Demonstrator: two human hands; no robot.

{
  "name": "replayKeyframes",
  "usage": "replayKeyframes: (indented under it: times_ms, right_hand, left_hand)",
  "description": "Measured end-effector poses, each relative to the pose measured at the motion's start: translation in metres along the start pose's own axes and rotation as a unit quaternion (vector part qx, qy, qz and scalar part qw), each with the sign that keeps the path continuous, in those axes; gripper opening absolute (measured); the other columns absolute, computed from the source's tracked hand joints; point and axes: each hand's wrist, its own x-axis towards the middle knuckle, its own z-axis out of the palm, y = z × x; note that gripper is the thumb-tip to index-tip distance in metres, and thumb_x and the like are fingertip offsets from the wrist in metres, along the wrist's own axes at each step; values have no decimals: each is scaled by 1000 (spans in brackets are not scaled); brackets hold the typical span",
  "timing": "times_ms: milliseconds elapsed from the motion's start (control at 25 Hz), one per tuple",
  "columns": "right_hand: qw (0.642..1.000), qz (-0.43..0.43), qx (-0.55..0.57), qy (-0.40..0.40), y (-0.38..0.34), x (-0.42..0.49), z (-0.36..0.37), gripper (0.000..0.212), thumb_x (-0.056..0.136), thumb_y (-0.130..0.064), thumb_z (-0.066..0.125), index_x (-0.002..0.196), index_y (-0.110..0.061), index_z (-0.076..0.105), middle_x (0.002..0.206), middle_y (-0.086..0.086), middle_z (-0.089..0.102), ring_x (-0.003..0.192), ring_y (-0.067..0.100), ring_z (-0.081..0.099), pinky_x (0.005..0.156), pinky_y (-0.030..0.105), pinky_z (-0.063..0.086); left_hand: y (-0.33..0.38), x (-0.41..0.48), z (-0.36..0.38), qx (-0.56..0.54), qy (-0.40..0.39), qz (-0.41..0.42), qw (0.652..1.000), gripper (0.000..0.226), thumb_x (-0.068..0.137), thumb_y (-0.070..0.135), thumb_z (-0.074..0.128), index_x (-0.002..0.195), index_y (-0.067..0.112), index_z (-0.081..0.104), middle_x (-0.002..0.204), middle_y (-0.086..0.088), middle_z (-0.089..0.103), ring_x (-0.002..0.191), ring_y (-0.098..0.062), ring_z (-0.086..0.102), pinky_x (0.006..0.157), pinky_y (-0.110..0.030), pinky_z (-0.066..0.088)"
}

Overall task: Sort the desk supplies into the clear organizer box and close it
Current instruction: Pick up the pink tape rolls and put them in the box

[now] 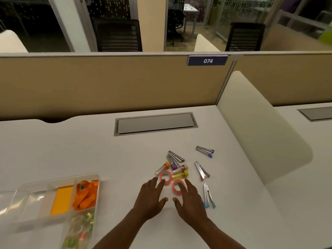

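Two pink tape rolls lie on the white desk, one (pixel 165 177) at the fingertips of my left hand (pixel 150 196), the other (pixel 177 186) under the fingertips of my right hand (pixel 190 200). Both hands lie flat with fingers straight, holding nothing. Beyond the rolls sits a heap of metal clips with coloured ends (pixel 175 164). More clips lie apart: one far right (pixel 204 151), one at the right (pixel 201 170), one beside my right hand (pixel 208 195). The clear organizer box (pixel 98 177) stands open at the lower left with orange items and small rolls inside.
The box's clear lid (pixel 23 198) lies spread to the left of the box. A grey cable hatch (pixel 155 124) is set into the desk behind the supplies. A cream side divider (pixel 258 133) rises at the right; a tan partition runs along the back.
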Motion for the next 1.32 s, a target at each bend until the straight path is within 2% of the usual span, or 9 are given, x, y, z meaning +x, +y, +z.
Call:
replayKeyframes:
  times_ms: [240, 400, 520, 680, 960, 1040, 1160, 1240, 1320]
  right_hand:
    - [999, -11, -3, -51, 33, 7, -1, 69, 93, -56, 45, 152, -44, 10, 166, -1, 7, 148, 24, 24, 111, 41, 38]
    - [995, -34, -39, -81, 43, 14, 6, 74, 95, -49, 47, 153, -45, 2, 167, 2, 2, 146, 29, 27, 108, 43, 41]
    - [993, -65, -63, -81, 45, 15, 8, 66, 96, -42, 49, 152, -40, 15, 166, 4, 8, 141, 30, 33, 105, 44, 43]
    - [991, -85, -84, -67, 42, 17, 6, 46, 96, -38, 52, 139, -26, 44, 163, 8, 21, 134, 28, 42, 98, 39, 50]
    - [994, -79, -42, -54, 17, 21, 1, 36, 93, -40, 58, 122, -19, 56, 135, 1, 50, 111, 16, 54, 89, 25, 51]
    - [998, -31, 25, -46, 0, 21, -4, 30, 89, -44, 61, 109, -21, 61, 117, -1, 58, 99, 13, 58, 84, 23, 49]
    - [980, 51, 192, -25, -31, 22, -9, 28, 86, -44, 67, 91, -19, 57, 91, -2, 65, 81, 13, 62, 80, 31, 54]
    - [937, 105, 332, -39, -55, 21, -13, 34, 85, -44, 69, 97, -16, 56, 86, 0, 69, 79, 17, 68, 80, 40, 60]
    - [870, 172, 454, -79, -79, 19, -19, 39, 84, -45, 70, 109, -21, 53, 90, 4, 70, 80, 21, 72, 71, 38, 63]
  left_hand:
    - [25, 24, 20, 26, -52, -64, 996, 77, 92, 53, 48, 153, 30, 7, 163, -12, 2, 142, -30, 25, 115, -41, 26]
    - [31, 25, 26, 31, -30, -93, 995, 66, 91, 45, 53, 148, 25, 25, 159, -12, 18, 132, -29, 38, 105, -38, 37]
    - [30, 20, 27, 35, -9, -96, 995, 52, 89, 42, 58, 134, 21, 45, 147, -10, 37, 120, -26, 48, 95, -34, 44]
    - [23, 8, 28, 30, -15, -97, 995, 45, 89, 37, 59, 130, 22, 50, 137, -5, 44, 112, -23, 50, 89, -30, 46]
    - [5, -12, 22, -9, -4, -88, 996, 33, 89, 36, 57, 118, 21, 57, 118, 0, 49, 101, -19, 51, 77, -28, 44]
    - [-4, -17, 14, -55, 18, -99, 993, 32, 87, 41, 58, 113, 21, 58, 112, 0, 50, 96, -16, 52, 74, -24, 43]
    - [-14, -24, -7, -198, 106, -152, 962, 21, 85, 40, 62, 79, 19, 59, 87, -1, 57, 74, -11, 53, 65, -26, 47]
    - [-25, -30, -19, -297, 147, -221, 917, 34, 84, 42, 62, 65, 14, 57, 71, -3, 60, 66, -12, 57, 66, -35, 52]
    - [-36, -37, -27, -373, 148, -260, 878, 38, 83, 51, 64, 71, 15, 57, 72, -2, 63, 69, -13, 61, 65, -31, 51]
